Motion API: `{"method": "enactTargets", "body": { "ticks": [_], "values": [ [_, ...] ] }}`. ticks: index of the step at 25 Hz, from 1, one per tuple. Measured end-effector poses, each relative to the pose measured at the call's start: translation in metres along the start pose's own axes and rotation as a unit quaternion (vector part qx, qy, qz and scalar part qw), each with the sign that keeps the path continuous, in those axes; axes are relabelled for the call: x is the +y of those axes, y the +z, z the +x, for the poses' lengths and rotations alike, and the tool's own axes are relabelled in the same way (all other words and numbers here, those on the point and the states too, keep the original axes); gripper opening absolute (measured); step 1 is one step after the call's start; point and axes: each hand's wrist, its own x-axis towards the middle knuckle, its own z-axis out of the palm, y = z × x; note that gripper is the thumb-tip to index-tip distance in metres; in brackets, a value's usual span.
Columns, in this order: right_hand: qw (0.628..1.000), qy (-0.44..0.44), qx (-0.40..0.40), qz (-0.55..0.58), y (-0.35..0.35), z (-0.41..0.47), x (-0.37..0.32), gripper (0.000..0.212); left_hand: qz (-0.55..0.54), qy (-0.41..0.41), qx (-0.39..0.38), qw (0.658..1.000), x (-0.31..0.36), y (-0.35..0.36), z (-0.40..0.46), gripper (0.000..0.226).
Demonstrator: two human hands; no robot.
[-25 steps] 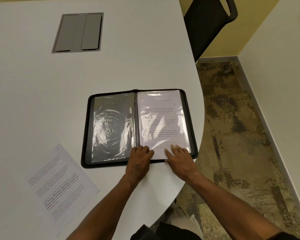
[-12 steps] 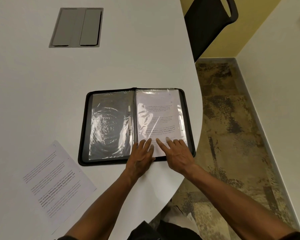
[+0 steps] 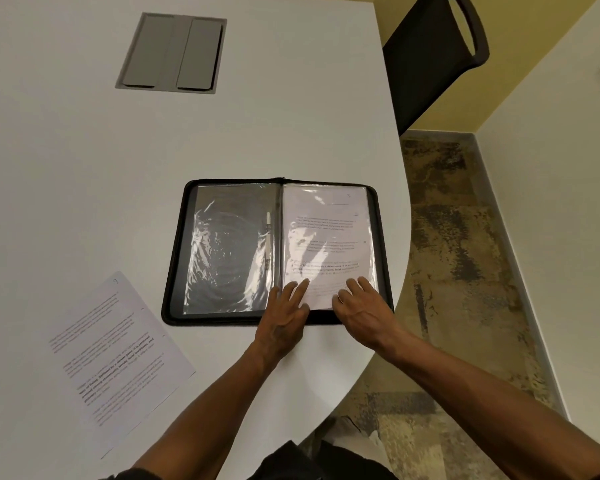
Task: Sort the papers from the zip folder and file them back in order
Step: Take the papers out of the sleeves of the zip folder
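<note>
A white table (image 3: 84,168) filled the left and centre of the frame, its curved edge sweeping down the right side above a mottled brown floor (image 3: 465,271). A black chair (image 3: 430,57) stood at the upper right, beside the table's edge. A grey hatch (image 3: 172,51) with two flaps was set flush into the tabletop at the upper left.

The black zip folder (image 3: 177,258) lay open and flat at the centre of the frame, near the table's curved edge. Its left half showed an empty, wrinkled clear sleeve (image 3: 229,251), with a white pen (image 3: 268,240) lying upright just beside the spine. Its right half held a printed sheet (image 3: 326,233) under clear plastic.

A loose printed page (image 3: 115,355) lay tilted at the lower left of the frame, well apart from the folder.

Both forearms reached up from the bottom of the frame. The left hand (image 3: 284,317) rested on the folder's lower edge near the spine, fingers spread and flat, gripping nothing. The right hand (image 3: 361,306) lay flat on the lower corner of the sleeved sheet, fingers apart and pressed on the plastic, closed around nothing.
</note>
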Motion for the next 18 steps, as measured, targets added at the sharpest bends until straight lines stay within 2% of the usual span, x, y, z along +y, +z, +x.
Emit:
{"method": "enactTargets", "body": {
  "ticks": [5, 7, 9, 10, 11, 12, 14, 15, 16, 17, 18],
  "values": [
    [0.999, -0.024, 0.013, 0.020, 0.006, -0.028, -0.009, 0.020, -0.047, 0.023, 0.014, 0.999, 0.019, -0.014, -0.022, 0.016],
    [0.998, -0.031, 0.036, 0.041, 0.007, -0.046, -0.018, 0.016, -0.108, 0.003, 0.018, 0.994, 0.027, -0.022, -0.042, 0.030],
    [0.996, -0.014, 0.046, 0.080, 0.009, -0.065, -0.035, 0.019, -0.207, -0.084, 0.028, 0.974, 0.033, -0.029, -0.062, 0.050],
    [0.993, 0.003, 0.046, 0.105, 0.009, -0.074, -0.045, 0.022, -0.249, -0.159, 0.029, 0.955, 0.035, -0.034, -0.069, 0.055],
    [0.990, 0.023, 0.048, 0.131, 0.007, -0.084, -0.057, 0.025, -0.289, -0.255, 0.020, 0.923, 0.036, -0.039, -0.072, 0.058],
    [0.986, 0.040, 0.053, 0.155, 0.005, -0.093, -0.069, 0.027, -0.334, -0.354, -0.007, 0.874, 0.035, -0.044, -0.074, 0.060],
    [0.978, 0.055, 0.067, 0.188, -0.002, -0.109, -0.092, 0.028, -0.446, -0.508, -0.111, 0.729, 0.026, -0.049, -0.073, 0.064],
    [0.976, 0.058, 0.076, 0.195, -0.005, -0.116, -0.102, 0.028, -0.508, -0.550, -0.151, 0.646, 0.020, -0.051, -0.073, 0.063],
    [0.973, 0.063, 0.086, 0.204, -0.008, -0.124, -0.111, 0.028, -0.555, -0.567, -0.177, 0.583, 0.011, -0.052, -0.074, 0.060],
    [0.969, 0.070, 0.093, 0.216, -0.010, -0.131, -0.120, 0.029, -0.578, -0.564, -0.202, 0.554, 0.003, -0.053, -0.077, 0.054],
    [0.965, 0.077, 0.101, 0.229, -0.012, -0.137, -0.128, 0.029, -0.590, -0.553, -0.226, 0.543, -0.003, -0.055, -0.078, 0.048]
  ]
}}
